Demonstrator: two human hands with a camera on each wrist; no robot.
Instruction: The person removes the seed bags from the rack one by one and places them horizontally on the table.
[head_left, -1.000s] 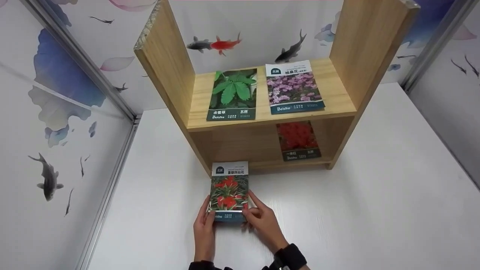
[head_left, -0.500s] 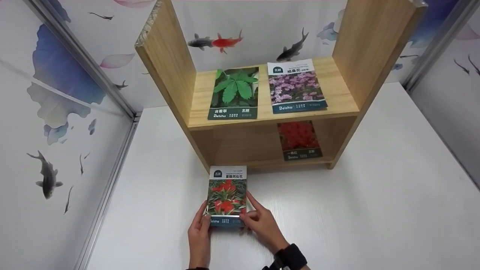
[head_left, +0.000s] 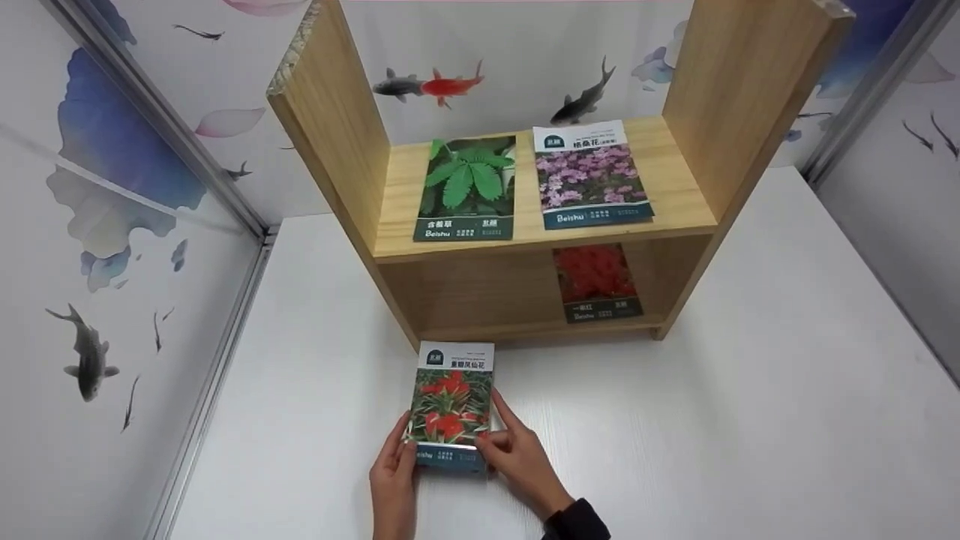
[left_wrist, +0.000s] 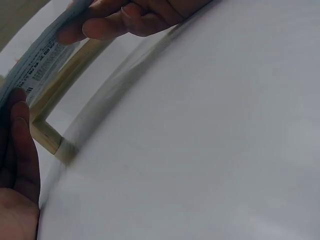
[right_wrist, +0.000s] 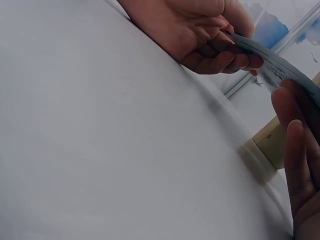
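In the head view a seed packet (head_left: 451, 405) with a white top, red flowers and a blue-green bottom strip is held face up, just in front of the shelf. My left hand (head_left: 394, 476) pinches its lower left side, thumb on the front. On the lower right side my right hand (head_left: 525, 465) grips it between thumb and fingers. Seen from the left wrist, the packet (left_wrist: 42, 62) is raised over the white table, fingers curled behind its printed back. The right wrist view shows the packet (right_wrist: 280, 65) edge-on between both hands.
A two-level wooden shelf (head_left: 540, 244) stands behind the hands. On its upper board lie a green-leaf packet (head_left: 469, 187) and a pink-flower packet (head_left: 592, 176). A red-flower packet (head_left: 598, 283) lies at lower right inside. Patterned wall panels (head_left: 135, 187) enclose the white table (head_left: 750, 420).
Both hands have drawn the red-flower seed packet toward me and slightly left, away from the shelf's lower left front. The packets on the shelf have stayed put.
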